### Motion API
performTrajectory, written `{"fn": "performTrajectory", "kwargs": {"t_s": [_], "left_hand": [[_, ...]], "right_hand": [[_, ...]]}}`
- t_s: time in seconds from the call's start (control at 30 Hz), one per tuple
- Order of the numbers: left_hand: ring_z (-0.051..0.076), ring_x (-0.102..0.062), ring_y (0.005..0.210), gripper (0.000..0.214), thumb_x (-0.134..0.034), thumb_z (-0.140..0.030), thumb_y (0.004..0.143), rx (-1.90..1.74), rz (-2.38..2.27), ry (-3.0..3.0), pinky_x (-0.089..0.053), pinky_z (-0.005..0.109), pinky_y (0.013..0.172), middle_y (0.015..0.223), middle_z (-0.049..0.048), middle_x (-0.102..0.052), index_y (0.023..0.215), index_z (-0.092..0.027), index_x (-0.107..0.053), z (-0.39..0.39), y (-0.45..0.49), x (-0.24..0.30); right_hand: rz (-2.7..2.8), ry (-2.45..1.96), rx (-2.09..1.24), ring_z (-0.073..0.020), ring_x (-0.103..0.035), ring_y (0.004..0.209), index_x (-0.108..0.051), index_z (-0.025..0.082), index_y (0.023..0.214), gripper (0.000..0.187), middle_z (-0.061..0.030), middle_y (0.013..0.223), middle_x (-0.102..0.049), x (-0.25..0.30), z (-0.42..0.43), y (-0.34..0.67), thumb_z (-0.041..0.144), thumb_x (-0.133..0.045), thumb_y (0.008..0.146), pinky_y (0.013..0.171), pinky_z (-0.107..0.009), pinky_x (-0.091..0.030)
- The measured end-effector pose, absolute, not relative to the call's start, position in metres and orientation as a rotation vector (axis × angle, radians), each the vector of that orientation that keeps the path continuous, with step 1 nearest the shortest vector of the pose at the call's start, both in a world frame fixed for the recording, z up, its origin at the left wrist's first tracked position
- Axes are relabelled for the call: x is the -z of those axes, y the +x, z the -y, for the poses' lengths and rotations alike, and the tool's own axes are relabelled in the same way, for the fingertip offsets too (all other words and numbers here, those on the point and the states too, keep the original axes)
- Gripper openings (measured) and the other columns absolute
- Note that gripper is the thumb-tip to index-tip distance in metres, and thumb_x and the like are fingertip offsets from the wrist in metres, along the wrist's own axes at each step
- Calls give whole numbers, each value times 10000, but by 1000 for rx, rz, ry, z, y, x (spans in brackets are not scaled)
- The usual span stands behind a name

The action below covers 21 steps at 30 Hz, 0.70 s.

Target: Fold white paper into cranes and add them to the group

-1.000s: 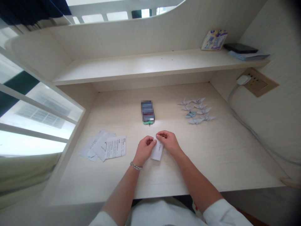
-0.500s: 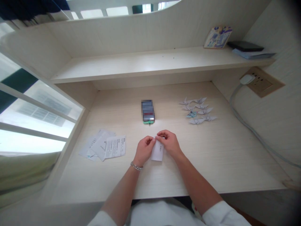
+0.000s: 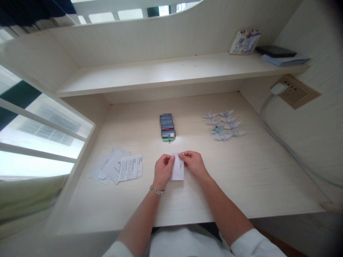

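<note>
A folded strip of white paper (image 3: pixel 177 171) with a little print lies upright in front of me, held between both hands just above or on the desk. My left hand (image 3: pixel 164 171) pinches its upper left edge between thumb and forefinger. On the other side, my right hand (image 3: pixel 195 164) grips the upper right corner the same way. Beyond the hands lies a phone (image 3: pixel 167 126) with a blurred screen and a green edge. Several folded paper cranes (image 3: pixel 225 126), one of them bluish, sit in rows to the right. Printed paper squares (image 3: pixel 130 167) overlap in a pile at the left.
A shelf (image 3: pixel 150 76) runs across the back of the desk (image 3: pixel 241 178), with a small colourful packet (image 3: pixel 244 42) and a dark flat object (image 3: pixel 276 51) on papers. At the right wall, a white plug and cable (image 3: pixel 278 88) hang from a socket (image 3: pixel 297 93).
My right hand has moved slightly down and to the right. The thumbs have drawn apart along the paper's top edge, so more of the strip shows. The view has shifted slightly.
</note>
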<state>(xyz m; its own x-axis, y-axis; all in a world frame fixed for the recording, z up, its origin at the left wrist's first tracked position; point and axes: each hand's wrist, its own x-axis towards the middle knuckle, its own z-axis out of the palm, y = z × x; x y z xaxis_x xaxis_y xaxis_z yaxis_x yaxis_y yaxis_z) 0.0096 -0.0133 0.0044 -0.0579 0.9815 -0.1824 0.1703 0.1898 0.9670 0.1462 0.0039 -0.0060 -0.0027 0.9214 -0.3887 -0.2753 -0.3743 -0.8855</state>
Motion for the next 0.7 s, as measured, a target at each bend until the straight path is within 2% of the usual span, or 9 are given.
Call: {"fn": "performTrajectory", "kwargs": {"t_s": [0.17, 0.33, 0.7], "left_hand": [[116, -549, 598, 288, -560, -428, 738, -1034, -1454, 1138, -432, 220, 543, 688, 21, -630, 767, -143, -589, 15, 11, -2], [105, -532, 552, 288, -597, -416, 711, -1046, -1406, 1038, -422, 213, 510, 629, 11, -609, 751, -131, -597, 14, 12, 1], [125, -565, 554, 319, -647, -416, 660, -1090, -1393, 893, -453, 234, 516, 623, 32, -630, 771, -117, -632, 14, 8, 2]], "right_hand": [[766, -1306, -1527, -156, -569, 520, -653, 124, 707, 336, -42, 594, -639, 9, -4, 146, 438, -694, 595, 507, -290, -470], [956, -1454, -1281, -138, -532, 498, -663, 123, 689, 401, -42, 588, -630, 9, -4, 144, 517, -595, 671, 438, -234, -388], [1093, -1497, -1242, -165, -586, 593, -652, 133, 757, 393, -58, 675, -670, 11, -3, 143, 512, -563, 699, 501, -241, -423]]}}
